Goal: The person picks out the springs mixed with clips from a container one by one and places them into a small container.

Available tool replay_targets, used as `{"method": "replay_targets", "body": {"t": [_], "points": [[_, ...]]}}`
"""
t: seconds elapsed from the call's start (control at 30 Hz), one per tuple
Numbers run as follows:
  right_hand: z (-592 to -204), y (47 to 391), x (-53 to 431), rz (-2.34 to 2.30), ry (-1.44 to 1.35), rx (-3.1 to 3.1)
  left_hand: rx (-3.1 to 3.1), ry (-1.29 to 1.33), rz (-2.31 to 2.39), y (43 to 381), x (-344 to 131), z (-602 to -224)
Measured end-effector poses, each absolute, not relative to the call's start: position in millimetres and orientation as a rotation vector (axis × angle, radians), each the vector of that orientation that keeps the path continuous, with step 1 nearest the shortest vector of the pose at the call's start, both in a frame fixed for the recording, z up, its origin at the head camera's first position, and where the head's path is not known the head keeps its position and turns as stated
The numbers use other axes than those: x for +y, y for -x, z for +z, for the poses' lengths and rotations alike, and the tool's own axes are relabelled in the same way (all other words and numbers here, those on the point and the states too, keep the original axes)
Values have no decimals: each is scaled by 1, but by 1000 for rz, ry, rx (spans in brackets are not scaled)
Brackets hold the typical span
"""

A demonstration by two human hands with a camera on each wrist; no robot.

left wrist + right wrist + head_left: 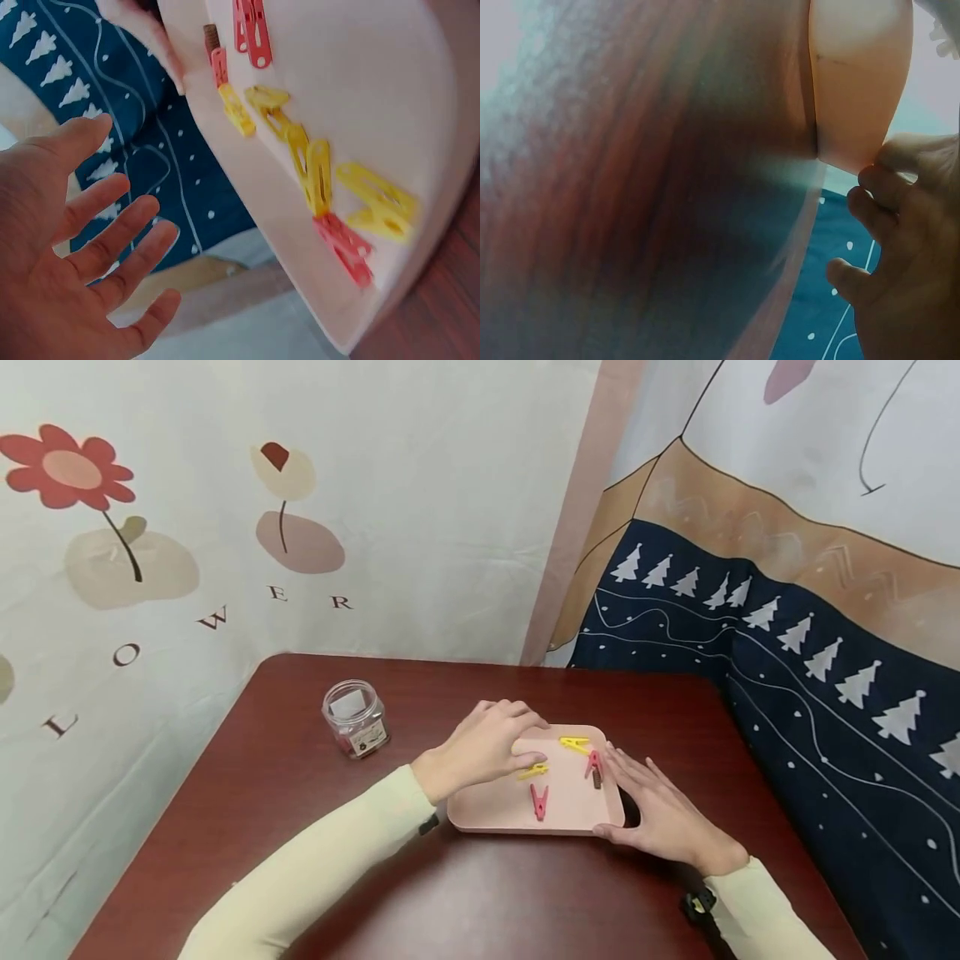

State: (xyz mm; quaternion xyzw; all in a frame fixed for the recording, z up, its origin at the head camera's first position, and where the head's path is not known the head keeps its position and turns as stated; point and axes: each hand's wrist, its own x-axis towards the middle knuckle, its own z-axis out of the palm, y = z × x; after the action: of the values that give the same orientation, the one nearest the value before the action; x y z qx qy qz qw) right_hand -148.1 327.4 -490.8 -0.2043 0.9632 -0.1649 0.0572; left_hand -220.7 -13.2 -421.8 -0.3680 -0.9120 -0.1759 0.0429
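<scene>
A pink tray (483, 810) lies on the table with small plastic clothespins in it. A red clothespin (539, 802) is near its front, a yellow clothespin (574, 743) at the back. Beside another red clothespin (594, 763) at the right lies a small brown piece (597, 779). My left hand (487, 745) hovers over the tray's left part, fingers spread, holding nothing; its thumb overlaps a yellow clothespin (535, 771). Several more pins, such as this yellow one (379, 202), show in the left wrist view. My right hand (660, 810) rests extended fingers and thumb against the tray's right edge.
A clear jar (356, 718) with a label and some contents stands at the back left of the dark red table (300, 827). Printed cloth (450, 527) hangs behind the table, and a navy cloth (795, 727) with white trees borders its right side.
</scene>
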Motion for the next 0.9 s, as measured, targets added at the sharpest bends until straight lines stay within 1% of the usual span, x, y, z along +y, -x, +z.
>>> {"method": "replay_targets", "body": {"t": [0.2,0.57,0.73,0.9], "points": [[-489,150,328,-491,646,2928,-2849,1194,-399,230,19,-426],[-488,147,332,-506,692,2956,-2880,1334,-220,234,67,-430],[-491,149,333,-521,725,2964,-2898,1381,-132,234,81,-441],[-492,149,332,-530,741,2959,-2919,1385,-145,236,90,-449]]}}
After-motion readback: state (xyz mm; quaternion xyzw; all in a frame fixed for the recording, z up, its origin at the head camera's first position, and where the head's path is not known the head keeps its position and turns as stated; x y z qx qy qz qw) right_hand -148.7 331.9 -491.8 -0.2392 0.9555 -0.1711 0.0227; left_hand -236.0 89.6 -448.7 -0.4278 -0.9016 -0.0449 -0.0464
